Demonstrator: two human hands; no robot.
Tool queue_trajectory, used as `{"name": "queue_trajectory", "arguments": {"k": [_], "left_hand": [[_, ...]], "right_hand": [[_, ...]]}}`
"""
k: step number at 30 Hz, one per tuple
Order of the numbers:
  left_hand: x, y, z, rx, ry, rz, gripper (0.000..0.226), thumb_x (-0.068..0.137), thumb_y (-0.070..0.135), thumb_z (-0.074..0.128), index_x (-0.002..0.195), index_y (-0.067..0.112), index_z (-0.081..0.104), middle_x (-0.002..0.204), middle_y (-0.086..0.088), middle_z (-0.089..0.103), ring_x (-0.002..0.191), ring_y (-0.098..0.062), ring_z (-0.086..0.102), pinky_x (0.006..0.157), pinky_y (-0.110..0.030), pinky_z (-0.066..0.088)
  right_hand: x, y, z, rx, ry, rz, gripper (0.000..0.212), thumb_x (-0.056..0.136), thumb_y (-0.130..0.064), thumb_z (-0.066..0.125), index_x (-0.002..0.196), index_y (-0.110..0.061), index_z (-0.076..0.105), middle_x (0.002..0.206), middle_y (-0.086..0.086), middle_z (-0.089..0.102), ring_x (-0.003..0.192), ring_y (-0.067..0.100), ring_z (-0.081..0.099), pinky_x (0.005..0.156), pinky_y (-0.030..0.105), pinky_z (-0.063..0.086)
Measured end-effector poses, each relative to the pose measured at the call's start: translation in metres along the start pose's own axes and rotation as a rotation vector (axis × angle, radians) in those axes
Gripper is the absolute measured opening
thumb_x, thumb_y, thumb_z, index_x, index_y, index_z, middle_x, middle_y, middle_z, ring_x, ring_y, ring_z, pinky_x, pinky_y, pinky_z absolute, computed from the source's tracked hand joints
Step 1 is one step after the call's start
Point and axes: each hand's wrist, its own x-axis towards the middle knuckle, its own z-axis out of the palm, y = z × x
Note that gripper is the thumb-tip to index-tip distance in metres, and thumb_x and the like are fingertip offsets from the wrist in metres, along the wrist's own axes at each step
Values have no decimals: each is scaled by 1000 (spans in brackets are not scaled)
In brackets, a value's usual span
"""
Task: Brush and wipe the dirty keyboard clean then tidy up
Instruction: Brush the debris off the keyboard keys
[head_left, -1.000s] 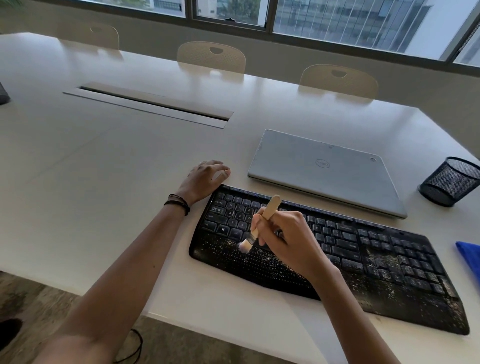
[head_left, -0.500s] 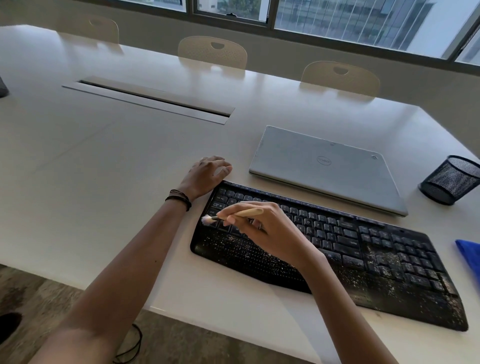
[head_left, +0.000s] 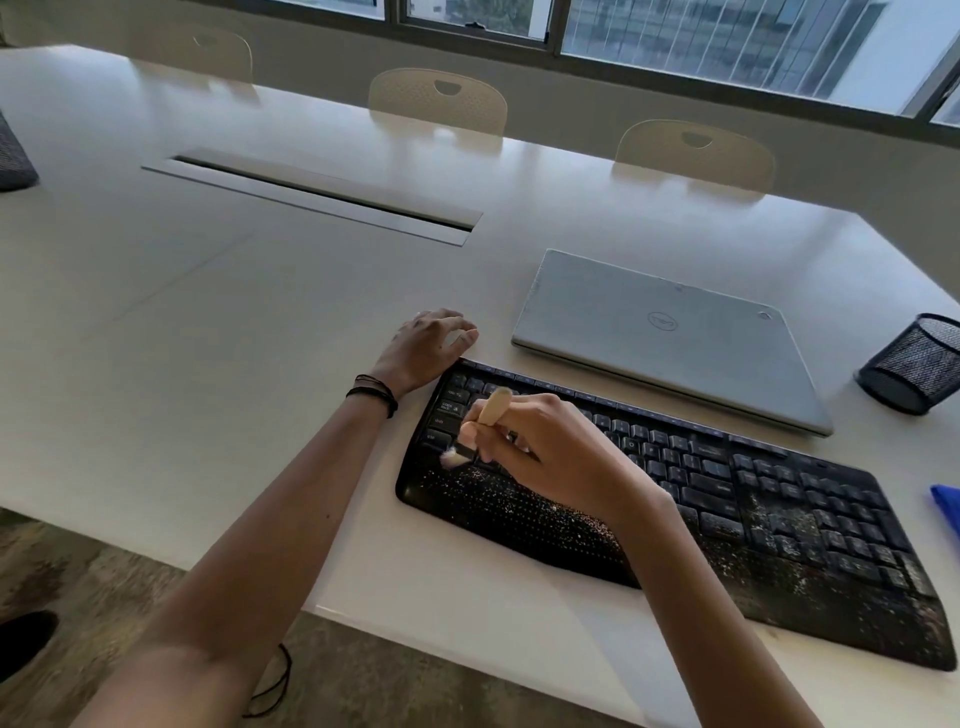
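The right hand's (head_left: 550, 457) fingers (head_left: 519, 415) are curled round the brush (head_left: 493, 410), clamped on its pale wooden handle, which tilts up and away. The bristles point down and left over the keys at the left end of the keyboard (head_left: 779, 525), just far of the palm rest; blur hides whether they touch.

The black keyboard lies slantwise on the near right part of the bench (head_left: 208, 338). Pale crumbs speckle its palm rest and right-hand keys.

The left hand (head_left: 426, 348) rests on the bench at the keyboard's far left corner, fingers loosely bent and gripping nothing, with dark bands (head_left: 375, 392) on the wrist.

Beyond the keyboard a shut grey laptop (head_left: 665, 338) lies flat. At the right edge stands a black mesh cup (head_left: 914, 364), with a blue cloth (head_left: 948, 501) nearer. Farther off are a metal slot (head_left: 311, 195) and pale chairs (head_left: 439, 98).
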Motion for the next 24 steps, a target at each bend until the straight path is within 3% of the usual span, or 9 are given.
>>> {"name": "queue_trajectory", "arguments": {"k": [3,6,9,12,15,18,21,24], "left_hand": [[0,0,0,2,5,9,35,98,32,44,119,11,62,131,-11,54,120,-25,50,101,-39,38],[1,0,0,0,6,8,35,98,32,44,120,11,62,131,-11,54,120,-25,50,101,-39,37],[1,0,0,-1,7,14,35,97,32,44,119,11,62,130,-11,55,120,-25,50,101,-40,38],[1,-1,0,1,7,14,35,97,33,44,119,11,62,130,-11,55,120,-26,50,101,-41,38],[0,0,0,12,2,14,36,98,34,43,120,12,61,132,-11,54,121,-25,49,101,-41,38],[0,1,0,11,8,14,36,98,33,44,120,12,61,132,-11,53,122,-26,48,101,-41,37],[0,1,-1,10,6,16,36,98,33,43,120,11,61,132,-11,53,123,-25,48,101,-40,37],[0,0,0,7,1,17,36,98,33,43,120,11,61,132,-11,54,122,-25,49,101,-42,38]], "right_hand": [[-4,-1,-1,-33,14,8,48,94,-43,32,65,-11,55,56,-3,56,45,11,48,44,22,38],[-5,-4,3,32,22,18,46,94,-40,35,68,-11,59,54,-8,54,45,10,48,43,16,34],[0,-6,8,160,52,15,40,95,-36,40,79,-8,64,70,-7,63,55,8,55,50,25,45],[3,-7,13,178,23,-6,30,95,-29,49,89,-8,69,96,-17,65,66,-4,56,55,10,40],[3,-7,17,160,-15,2,30,95,-29,48,89,-10,69,100,-17,67,72,3,61,58,18,47],[1,-5,14,191,8,25,35,96,-32,42,86,-9,66,80,-13,65,64,11,61,55,32,49],[-3,-4,9,143,23,47,37,96,-28,46,71,-7,62,49,-15,48,42,5,49,44,14,34],[-6,-2,9,211,32,87,38,96,-29,47,68,-7,61,46,-15,46,40,8,47,43,14,31]]}}
